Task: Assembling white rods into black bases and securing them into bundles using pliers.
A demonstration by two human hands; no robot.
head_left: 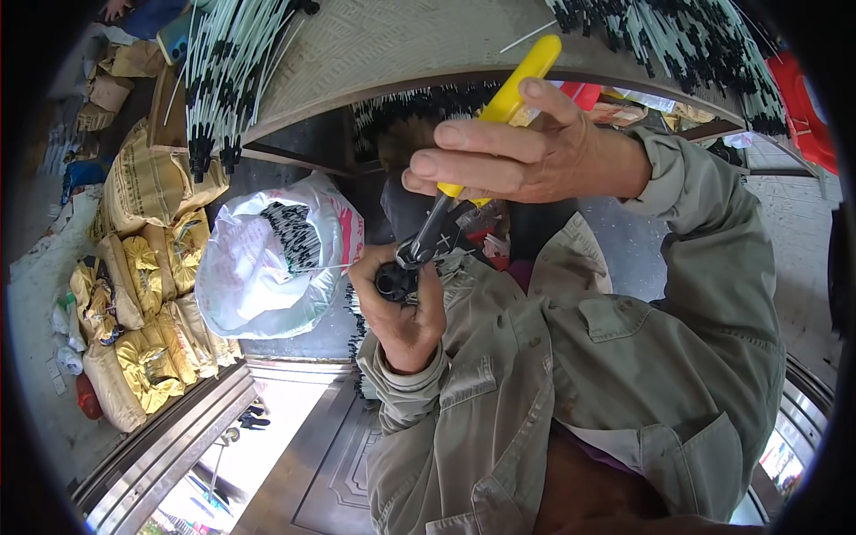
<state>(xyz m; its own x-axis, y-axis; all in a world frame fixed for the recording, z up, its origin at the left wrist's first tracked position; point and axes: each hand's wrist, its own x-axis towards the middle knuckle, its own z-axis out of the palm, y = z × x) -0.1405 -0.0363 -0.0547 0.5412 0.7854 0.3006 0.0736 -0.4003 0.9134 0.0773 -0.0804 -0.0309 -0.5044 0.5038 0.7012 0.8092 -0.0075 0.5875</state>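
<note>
My right hand (563,153) holds a pair of pliers (524,78) with yellow handles. Its fingers lie along the handles, and one handle sticks up past the thumb. The dark metal jaws point down and left to my left hand (399,332). That hand is closed around a black round part (390,282) with a hollow end. At its top edge the jaws meet the part; whether they grip it I cannot tell. A thin pale rod (328,267) runs leftward from the left fingers over the rim of a white plastic bag (234,294), which holds many small black-and-white pieces (292,234).
Ahead, a worktable (392,45) carries bundles of white rods with black ends (227,80), some overhanging its edge. Gold and tan sacks (147,267) lie left of the bag. Something red (798,107) is at the far right. An open doorway (259,428) lies at the lower left.
</note>
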